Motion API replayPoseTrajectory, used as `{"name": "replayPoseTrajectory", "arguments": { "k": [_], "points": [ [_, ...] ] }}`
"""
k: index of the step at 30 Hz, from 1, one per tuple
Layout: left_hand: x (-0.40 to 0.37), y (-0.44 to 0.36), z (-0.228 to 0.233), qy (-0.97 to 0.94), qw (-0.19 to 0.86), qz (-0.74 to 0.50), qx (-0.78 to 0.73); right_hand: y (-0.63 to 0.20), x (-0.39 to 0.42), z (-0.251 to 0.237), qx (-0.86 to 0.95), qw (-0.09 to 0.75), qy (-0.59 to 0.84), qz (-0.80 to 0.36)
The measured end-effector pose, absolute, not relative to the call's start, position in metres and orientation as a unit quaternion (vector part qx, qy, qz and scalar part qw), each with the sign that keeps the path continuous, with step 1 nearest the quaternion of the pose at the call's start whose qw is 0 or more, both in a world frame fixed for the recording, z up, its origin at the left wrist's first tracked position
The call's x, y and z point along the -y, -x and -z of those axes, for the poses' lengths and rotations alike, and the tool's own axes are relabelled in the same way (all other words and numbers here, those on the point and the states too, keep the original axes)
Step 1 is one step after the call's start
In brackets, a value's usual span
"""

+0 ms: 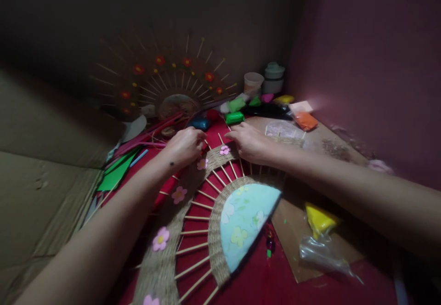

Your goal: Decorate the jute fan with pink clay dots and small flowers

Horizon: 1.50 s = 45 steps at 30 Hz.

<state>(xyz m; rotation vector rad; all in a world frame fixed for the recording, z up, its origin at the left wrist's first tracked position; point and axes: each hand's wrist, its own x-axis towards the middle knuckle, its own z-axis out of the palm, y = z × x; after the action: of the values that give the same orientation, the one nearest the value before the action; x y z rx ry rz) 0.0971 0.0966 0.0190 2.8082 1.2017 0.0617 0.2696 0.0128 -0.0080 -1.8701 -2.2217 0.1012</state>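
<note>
Holds a curled left hand (188,145) and a bent-fingered right hand (248,142) at the far edge of a half-round fan (214,217) of pale sticks (195,232) and tan woven cord (215,238); cannot make out a grip in either. Has the fan over a red tabletop (258,286) and a brown board (292,250), with pink flowers (178,194) along its outer band (170,218) and a light-blue floral half-disc (246,222).

The twine-woven stick fan (215,224) (pink-flowered) lies spread over a red surface (255,279).
</note>
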Motion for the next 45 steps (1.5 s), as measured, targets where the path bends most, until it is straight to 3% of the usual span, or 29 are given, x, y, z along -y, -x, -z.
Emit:
{"name": "replayPoseTrajectory", "arguments": {
  "k": [8, 14, 22, 31, 37, 45],
  "points": [
    [-0.112, -0.084, -0.026, -0.888, 0.165, -0.054, -0.425, -0.262, -0.026, 0.005, 0.714, 0.099, 0.689, -0.069],
    [-0.099, -0.091, -0.023, -0.81, 0.451, -0.148, -0.345, -0.254, -0.028, 0.002, 0.679, 0.153, 0.712, -0.092],
    [-0.1, -0.105, -0.028, -0.855, 0.341, -0.098, -0.378, -0.249, -0.025, -0.006, 0.675, 0.246, 0.69, -0.089],
    [-0.103, -0.1, -0.02, -0.775, 0.56, -0.111, -0.271, -0.243, -0.02, -0.003, 0.696, 0.303, 0.642, -0.108],
    [-0.095, -0.104, -0.022, -0.72, 0.607, -0.104, -0.319, -0.248, -0.011, -0.004, 0.718, 0.301, 0.617, -0.118],
    [-0.101, -0.103, -0.009, -0.703, 0.601, -0.106, -0.365, -0.243, 0.029, -0.015, 0.771, 0.24, 0.589, 0.027]
  ]
}}
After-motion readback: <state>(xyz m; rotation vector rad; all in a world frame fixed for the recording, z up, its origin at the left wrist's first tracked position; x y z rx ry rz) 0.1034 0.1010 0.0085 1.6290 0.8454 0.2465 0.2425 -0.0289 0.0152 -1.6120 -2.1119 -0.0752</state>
